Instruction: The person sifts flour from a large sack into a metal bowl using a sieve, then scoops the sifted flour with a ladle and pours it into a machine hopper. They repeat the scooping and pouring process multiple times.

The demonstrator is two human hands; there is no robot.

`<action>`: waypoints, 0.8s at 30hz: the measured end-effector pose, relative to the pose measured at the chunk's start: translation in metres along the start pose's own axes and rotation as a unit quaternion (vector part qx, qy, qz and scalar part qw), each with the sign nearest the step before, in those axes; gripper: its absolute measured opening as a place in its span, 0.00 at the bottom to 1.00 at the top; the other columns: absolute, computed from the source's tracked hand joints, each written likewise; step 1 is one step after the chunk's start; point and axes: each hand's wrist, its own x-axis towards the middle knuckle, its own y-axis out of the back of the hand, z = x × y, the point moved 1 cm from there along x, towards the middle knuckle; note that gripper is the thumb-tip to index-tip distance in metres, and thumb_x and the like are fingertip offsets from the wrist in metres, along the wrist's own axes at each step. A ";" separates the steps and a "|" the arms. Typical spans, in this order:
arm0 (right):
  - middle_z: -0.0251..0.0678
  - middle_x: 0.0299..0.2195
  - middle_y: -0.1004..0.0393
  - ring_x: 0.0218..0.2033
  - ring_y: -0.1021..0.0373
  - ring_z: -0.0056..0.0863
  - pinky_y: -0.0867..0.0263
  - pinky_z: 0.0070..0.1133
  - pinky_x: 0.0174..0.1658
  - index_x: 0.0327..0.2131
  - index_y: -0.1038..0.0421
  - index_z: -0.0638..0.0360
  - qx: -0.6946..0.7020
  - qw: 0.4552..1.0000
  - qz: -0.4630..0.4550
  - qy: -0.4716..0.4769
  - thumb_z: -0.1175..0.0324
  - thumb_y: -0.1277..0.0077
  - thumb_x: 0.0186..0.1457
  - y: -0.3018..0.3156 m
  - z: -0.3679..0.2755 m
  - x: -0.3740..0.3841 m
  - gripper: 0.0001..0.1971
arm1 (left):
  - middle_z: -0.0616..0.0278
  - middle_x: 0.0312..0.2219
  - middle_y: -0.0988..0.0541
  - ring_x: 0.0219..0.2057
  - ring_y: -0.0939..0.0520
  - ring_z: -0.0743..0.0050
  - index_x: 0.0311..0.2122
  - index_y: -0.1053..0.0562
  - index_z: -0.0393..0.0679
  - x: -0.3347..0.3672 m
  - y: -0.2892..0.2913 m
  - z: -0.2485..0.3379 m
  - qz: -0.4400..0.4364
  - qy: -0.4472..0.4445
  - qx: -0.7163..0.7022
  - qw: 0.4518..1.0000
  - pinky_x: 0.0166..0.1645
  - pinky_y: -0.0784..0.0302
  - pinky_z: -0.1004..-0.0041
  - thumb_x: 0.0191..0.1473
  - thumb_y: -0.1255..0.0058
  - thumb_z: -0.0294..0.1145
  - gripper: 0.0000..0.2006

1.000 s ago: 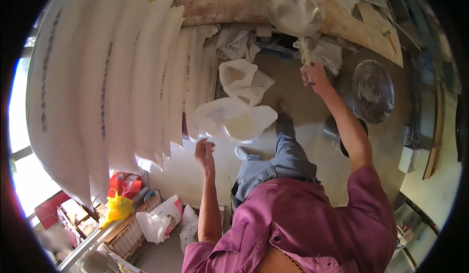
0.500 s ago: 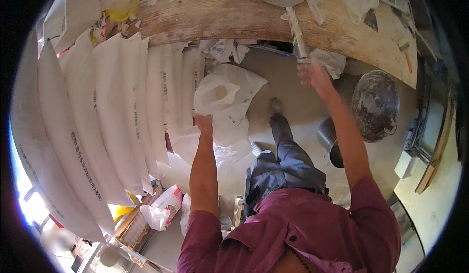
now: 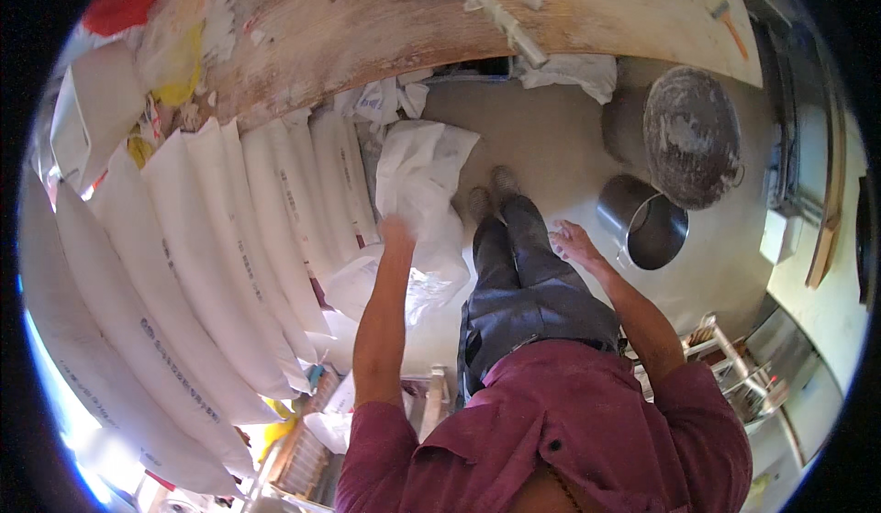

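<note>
A crumpled white sack (image 3: 424, 169) stands on the floor at the left of my feet. Its near edge is bunched at my left hand (image 3: 396, 230), which is closed on it; motion blurs the fingers. My right hand (image 3: 573, 241) hangs over the floor beside my right leg, fingers loosely bent and apart, with nothing in it. Nearest to that hand is a metal bucket (image 3: 617, 208) with a wire handle, tilted so its dark inside shows.
Several full white sacks (image 3: 197, 279) stand in a row on the left. A floured wooden table (image 3: 367, 27) spans the far side, bearing a rolling pin (image 3: 507, 25) and an orange-handled brush (image 3: 731, 31). A large dark round vessel (image 3: 693, 137) stands at the right.
My right hand has come back from near the rolling pin to beside my leg. The white sack's round opening has folded over, with my left hand still at its edge. My view has shifted.
</note>
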 end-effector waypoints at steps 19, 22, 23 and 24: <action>0.37 0.37 0.27 0.37 0.30 0.31 0.29 0.31 0.37 0.49 0.34 0.57 0.358 0.915 0.182 -0.039 0.40 0.55 0.57 -0.023 0.048 0.043 0.30 | 0.58 0.40 0.22 0.40 0.21 0.63 0.47 0.29 0.46 -0.430 0.442 -0.172 0.313 -0.061 -0.587 0.744 0.43 0.27 0.64 0.51 0.50 0.32 0.16; 0.37 0.37 0.27 0.37 0.29 0.34 0.29 0.35 0.37 0.47 0.33 0.60 0.427 0.854 0.276 -0.109 0.45 0.52 0.57 -0.017 0.017 0.070 0.27 | 0.58 0.39 0.22 0.40 0.21 0.64 0.47 0.28 0.44 -0.497 0.489 -0.170 0.357 -0.043 -0.529 0.769 0.43 0.26 0.65 0.52 0.51 0.32 0.16; 0.38 0.37 0.26 0.37 0.28 0.35 0.29 0.35 0.37 0.46 0.32 0.62 0.494 0.846 0.196 -0.040 0.47 0.51 0.57 -0.013 0.018 0.087 0.26 | 0.58 0.39 0.22 0.39 0.21 0.64 0.47 0.28 0.44 -0.512 0.499 -0.167 0.368 -0.039 -0.519 0.771 0.43 0.26 0.65 0.52 0.51 0.32 0.16; 0.39 0.37 0.26 0.37 0.28 0.35 0.29 0.36 0.38 0.45 0.31 0.63 0.553 0.824 0.114 0.032 0.49 0.50 0.57 -0.014 0.023 0.109 0.24 | 0.58 0.39 0.22 0.39 0.21 0.65 0.47 0.28 0.44 -0.522 0.510 -0.163 0.377 -0.040 -0.510 0.772 0.43 0.26 0.65 0.52 0.51 0.32 0.16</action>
